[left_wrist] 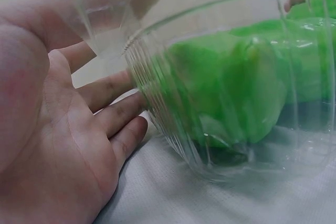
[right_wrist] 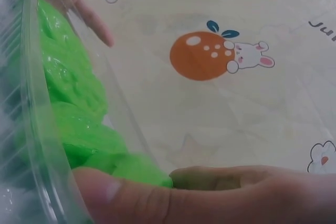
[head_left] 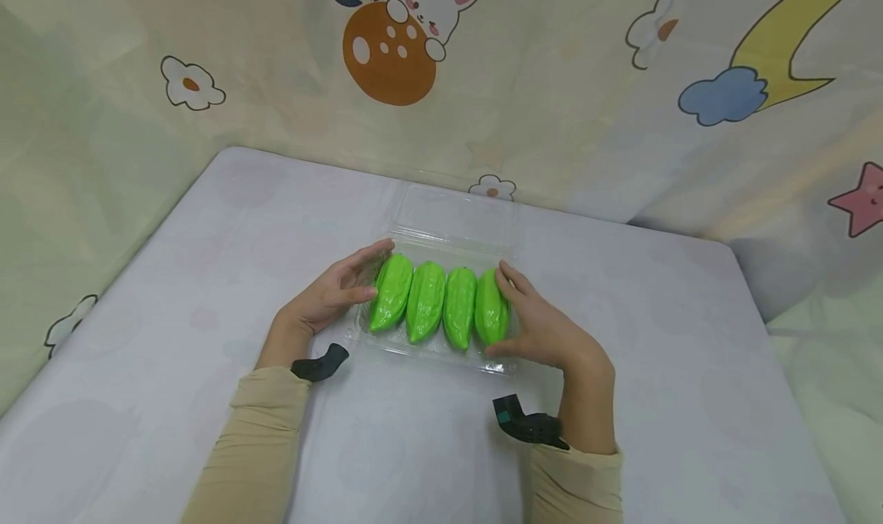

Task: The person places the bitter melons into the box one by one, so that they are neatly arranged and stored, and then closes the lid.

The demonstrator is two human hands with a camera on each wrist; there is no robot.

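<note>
Several glossy green toy bitter melons (head_left: 425,302) lie side by side in a clear plastic clamshell box (head_left: 414,349) on the table. My left hand (head_left: 336,288) is at the box's left side, its fingers (left_wrist: 113,90) fairly straight against the ribbed outer wall in the left wrist view. In the head view its thumb reaches the leftmost bitter melon (head_left: 392,293). My right hand (head_left: 548,329) holds the rightmost bitter melon (head_left: 491,309) lengthwise, thumb at the near end and fingers at the far end. In the right wrist view, part of that melon is hidden behind the thumb (right_wrist: 121,195).
The box's clear lid (head_left: 451,211) is folded back towards the table's far edge. A pale cloth covers the table (head_left: 207,279). Behind it hangs a printed curtain (head_left: 552,87). Black wrist mounts (head_left: 531,426) sit at both sleeve cuffs.
</note>
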